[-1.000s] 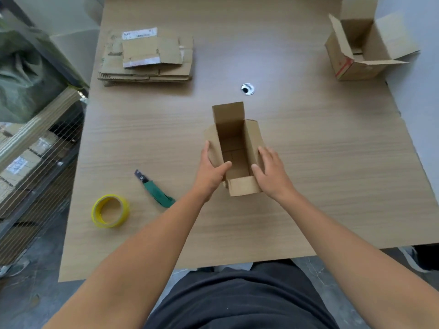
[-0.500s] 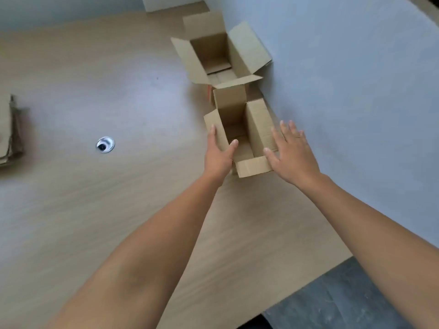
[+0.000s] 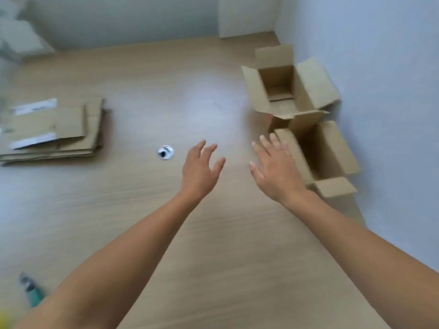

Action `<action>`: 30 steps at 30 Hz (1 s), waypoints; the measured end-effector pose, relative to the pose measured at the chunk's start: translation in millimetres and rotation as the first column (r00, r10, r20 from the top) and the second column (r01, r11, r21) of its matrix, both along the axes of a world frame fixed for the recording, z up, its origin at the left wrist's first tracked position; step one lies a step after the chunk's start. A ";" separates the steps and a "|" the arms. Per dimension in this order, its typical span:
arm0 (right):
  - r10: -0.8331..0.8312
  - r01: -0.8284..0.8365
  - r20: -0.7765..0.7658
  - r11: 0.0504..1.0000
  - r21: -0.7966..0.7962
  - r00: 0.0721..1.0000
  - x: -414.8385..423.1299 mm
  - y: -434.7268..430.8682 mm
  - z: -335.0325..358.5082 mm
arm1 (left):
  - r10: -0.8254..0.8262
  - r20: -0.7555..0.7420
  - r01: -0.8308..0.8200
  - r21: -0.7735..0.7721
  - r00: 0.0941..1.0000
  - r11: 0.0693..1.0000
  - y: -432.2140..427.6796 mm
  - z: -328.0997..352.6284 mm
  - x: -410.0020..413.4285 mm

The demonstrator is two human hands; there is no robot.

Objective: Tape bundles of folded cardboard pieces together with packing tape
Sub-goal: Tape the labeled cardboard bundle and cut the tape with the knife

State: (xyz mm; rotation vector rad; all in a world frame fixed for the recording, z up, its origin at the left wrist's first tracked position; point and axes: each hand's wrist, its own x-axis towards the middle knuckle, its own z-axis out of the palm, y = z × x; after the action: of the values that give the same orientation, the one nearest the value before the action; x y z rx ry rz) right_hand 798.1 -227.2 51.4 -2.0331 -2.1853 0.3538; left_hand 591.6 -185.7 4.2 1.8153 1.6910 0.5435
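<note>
**Both hands spread and holding nothing, cardboard stack at nine o'clock**

The whole view is motion-blurred. At the far left, at about nine o'clock in the view, a stack of flattened cardboard pieces (image 3: 54,131) lies flat on the wooden table (image 3: 142,233). The top piece carries pale strips along two edges. No hand touches the stack. At seven o'clock, near the bottom edge, lies a green-handled utility knife (image 3: 32,293). A yellow smear (image 3: 4,320) sits in the very corner below it, too blurred to name.

A small round metal-rimmed grommet hole (image 3: 165,152) is set into the tabletop just left of centre.

The left hand (image 3: 199,172) hangs over bare table at the centre, palm down, fingers spread and loosely bent, holding nothing. The grommet is near it, at its nine o'clock.

The right hand (image 3: 278,172) is just beside it, at its three o'clock, also palm down with fingers splayed and nothing in its grasp. Its fingertips overlap the left wall of the nearer open box (image 3: 332,150), but I cannot tell whether they touch it.

That box stands upright at three o'clock by the pale wall (image 3: 380,91), flaps open. A second open box (image 3: 280,86) stands upright behind it at one o'clock, and its front flap meets the nearer box.
</note>
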 end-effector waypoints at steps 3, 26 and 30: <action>0.119 -0.122 -0.046 0.991 -0.061 0.992 -113.6 46.1 -11.9 | 0.110 -0.255 -0.103 0.038 0.961 0.994 28.7 5.7 -125.5; -0.241 0.102 -0.610 0.962 -0.253 0.755 -535.8 241.4 -63.3 | 0.530 0.386 -0.481 -0.224 0.755 0.848 178.9 -39.2 -520.2; -0.294 0.112 -0.756 0.952 -0.284 0.585 -498.2 191.6 -47.7 | 0.424 0.489 -0.384 -0.187 0.762 0.904 130.7 -20.3 -492.4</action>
State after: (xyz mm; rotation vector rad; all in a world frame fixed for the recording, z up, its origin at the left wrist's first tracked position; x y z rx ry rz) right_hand 300.0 -35.6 3.7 -1.6665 -1.3692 1.2295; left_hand 99.2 -55.0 -16.2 1.0898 1.6743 1.0365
